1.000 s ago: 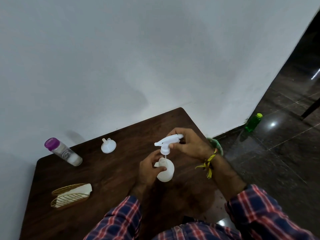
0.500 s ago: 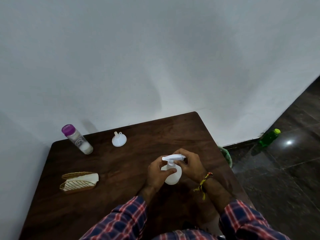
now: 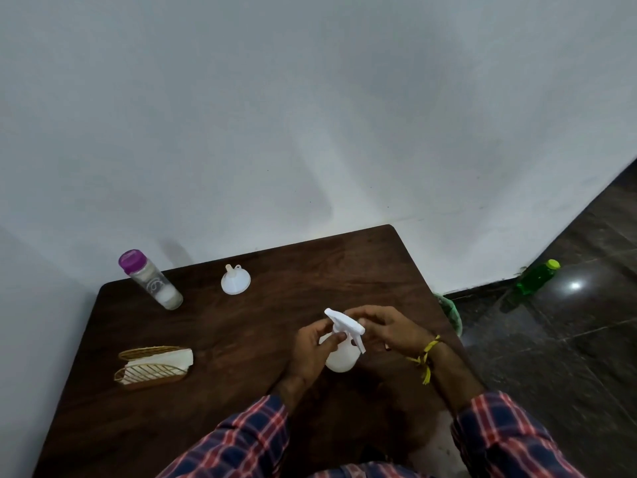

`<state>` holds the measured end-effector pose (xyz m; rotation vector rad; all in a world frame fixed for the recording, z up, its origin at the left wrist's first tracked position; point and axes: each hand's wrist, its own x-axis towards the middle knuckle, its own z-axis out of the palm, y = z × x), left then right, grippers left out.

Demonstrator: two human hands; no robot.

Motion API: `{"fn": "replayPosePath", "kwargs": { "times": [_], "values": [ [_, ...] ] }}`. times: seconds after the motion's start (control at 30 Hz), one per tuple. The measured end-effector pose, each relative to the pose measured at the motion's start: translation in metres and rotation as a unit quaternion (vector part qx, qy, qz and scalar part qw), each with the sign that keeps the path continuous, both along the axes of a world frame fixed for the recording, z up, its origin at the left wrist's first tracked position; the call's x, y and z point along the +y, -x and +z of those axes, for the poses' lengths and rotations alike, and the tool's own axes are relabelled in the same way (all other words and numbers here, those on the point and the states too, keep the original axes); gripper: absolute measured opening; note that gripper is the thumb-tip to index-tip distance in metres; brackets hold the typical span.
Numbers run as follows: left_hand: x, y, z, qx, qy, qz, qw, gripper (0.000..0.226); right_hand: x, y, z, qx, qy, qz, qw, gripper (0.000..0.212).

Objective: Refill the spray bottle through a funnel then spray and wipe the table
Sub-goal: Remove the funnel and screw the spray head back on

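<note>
A small white spray bottle (image 3: 341, 358) stands on the dark wooden table (image 3: 262, 339), right of centre. My left hand (image 3: 312, 350) grips its neck from the left. The white trigger head (image 3: 344, 322) sits on top of the bottle, and my right hand (image 3: 389, 327) pinches it from the right. A white funnel (image 3: 235, 279) lies upside down near the table's back edge. To its left stands a clear bottle with a purple cap (image 3: 149, 279). A gold wire holder with white napkins (image 3: 153, 364) sits at the left.
A white wall runs right behind the table. On the dark tiled floor at the right lies a green bottle with a yellow-green cap (image 3: 536, 277). Something green (image 3: 451, 313) shows just past the table's right edge.
The trigger head has come down from above the bottle onto its neck and has turned so its nozzle points the other way. Both hands stay on the bottle. The camera has shifted.
</note>
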<state>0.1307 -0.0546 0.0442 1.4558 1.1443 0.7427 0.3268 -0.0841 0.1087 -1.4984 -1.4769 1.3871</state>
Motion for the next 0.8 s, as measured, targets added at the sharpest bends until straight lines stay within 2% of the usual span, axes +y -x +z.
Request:
{"fn": "replayPosePath", "kwargs": {
  "times": [0.03, 0.1, 0.17, 0.27, 0.33, 0.4, 0.5, 0.67, 0.8],
  "values": [
    [-0.001, 0.000, -0.002, 0.001, 0.009, 0.002, 1.000, 0.017, 0.000, 0.004, -0.005, -0.042, -0.061, 0.019, 0.997, 0.032],
    [-0.002, -0.001, -0.004, 0.004, 0.030, 0.007, 1.000, 0.016, 0.000, 0.012, -0.013, -0.082, -0.104, 0.025, 0.991, 0.031],
    [-0.004, -0.001, -0.003, 0.006, 0.047, 0.004, 0.999, 0.014, 0.002, 0.019, -0.016, -0.083, -0.134, -0.009, 0.988, 0.026],
    [-0.004, 0.003, -0.003, 0.011, 0.057, -0.035, 0.998, 0.023, -0.001, 0.024, -0.022, -0.049, -0.120, -0.021, 0.991, 0.027],
    [-0.004, 0.005, -0.005, 0.040, 0.051, -0.054, 0.996, 0.032, -0.003, 0.028, -0.028, -0.032, -0.118, -0.039, 0.992, 0.018],
    [-0.006, 0.003, -0.007, 0.071, 0.037, -0.045, 0.996, 0.034, -0.004, 0.037, -0.037, -0.062, -0.143, -0.077, 0.985, 0.009],
    [-0.007, -0.001, -0.001, 0.096, -0.015, -0.004, 0.995, 0.025, -0.007, 0.051, -0.052, -0.104, -0.179, -0.137, 0.969, 0.019],
    [-0.007, 0.003, -0.002, 0.092, -0.027, -0.011, 0.995, 0.035, -0.010, 0.058, -0.062, -0.080, -0.183, -0.158, 0.967, 0.020],
    [-0.011, 0.005, -0.005, 0.104, -0.046, -0.006, 0.993, 0.033, -0.011, 0.065, -0.071, -0.127, -0.162, -0.193, 0.959, 0.016]
  ]
}}
